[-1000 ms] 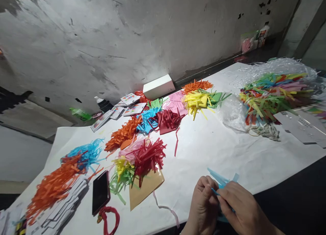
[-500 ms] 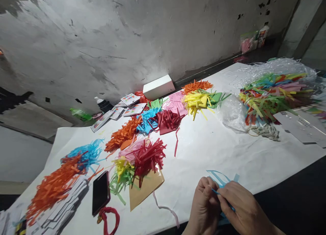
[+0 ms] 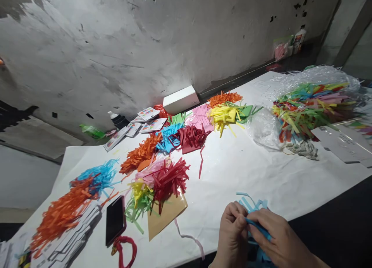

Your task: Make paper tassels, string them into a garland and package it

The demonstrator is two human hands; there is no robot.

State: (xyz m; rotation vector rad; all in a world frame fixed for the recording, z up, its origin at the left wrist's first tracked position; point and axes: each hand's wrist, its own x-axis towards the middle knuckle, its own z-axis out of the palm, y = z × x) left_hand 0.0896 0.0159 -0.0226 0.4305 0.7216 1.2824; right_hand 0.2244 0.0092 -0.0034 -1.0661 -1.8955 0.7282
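At the near edge of the white-covered table [image 3: 241, 171], my left hand [image 3: 232, 237] and my right hand [image 3: 279, 241] pinch the same piece of blue fringed paper [image 3: 252, 208] between them. Its cut strips stick up and away from my fingers, and part of it hangs below my right hand. Both hands are closed on it, thumbs meeting at its middle.
Heaps of cut paper fringe lie around: red [image 3: 168, 179], orange [image 3: 62, 212], yellow [image 3: 222, 115], blue [image 3: 100, 175]. A black phone [image 3: 115, 219] lies at the left, a brown paper sheet [image 3: 165, 213] beside it. A clear bag of mixed strips [image 3: 312, 105] sits right. A white box [image 3: 180, 98] stands by the wall.
The blue paper has turned in my fingers, its strips now fanning upward. My right hand has shifted slightly down and right. The view has barely moved.
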